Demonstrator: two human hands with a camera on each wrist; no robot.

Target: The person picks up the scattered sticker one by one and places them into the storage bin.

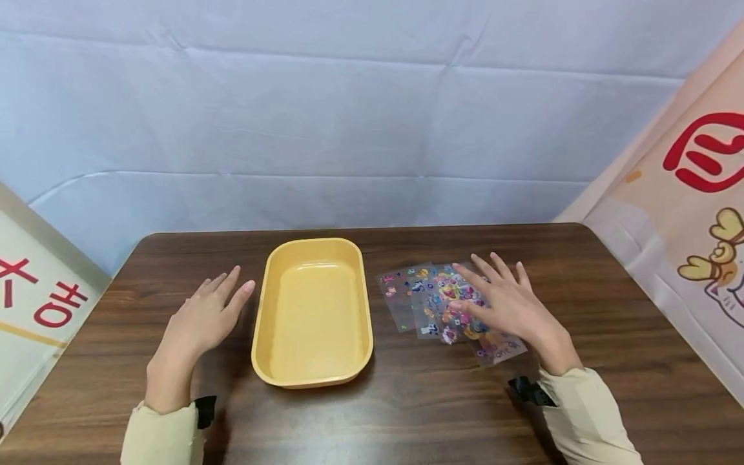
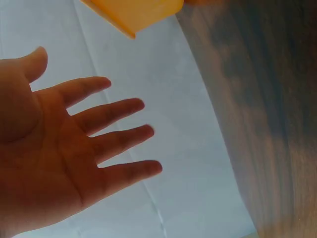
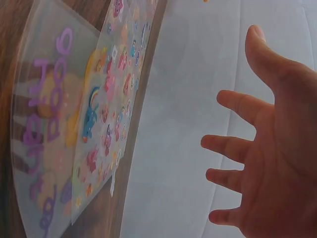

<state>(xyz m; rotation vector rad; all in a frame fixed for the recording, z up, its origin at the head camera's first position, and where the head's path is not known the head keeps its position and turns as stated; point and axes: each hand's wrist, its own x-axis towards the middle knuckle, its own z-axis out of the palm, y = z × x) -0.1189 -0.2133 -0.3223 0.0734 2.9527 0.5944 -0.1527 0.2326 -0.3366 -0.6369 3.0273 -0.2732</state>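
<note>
A yellow rectangular tray with rounded corners stands on the brown wooden table, its inside bare. Left of it in the head view is my left hand, fingers spread and holding nothing; the left wrist view shows its bare palm. To the tray's right lie several overlapping clear sticker sheets with small colourful cartoon figures. My right hand hovers over their right side, fingers spread, palm down and empty. In the right wrist view, one sheet carries purple handwriting-style letters, and another overlaps it.
The wooden table has rounded far corners. Behind it hangs a creased pale cloth. Printed banners flank it, a white one at left with red characters and a peach one at right with a cartoon figure.
</note>
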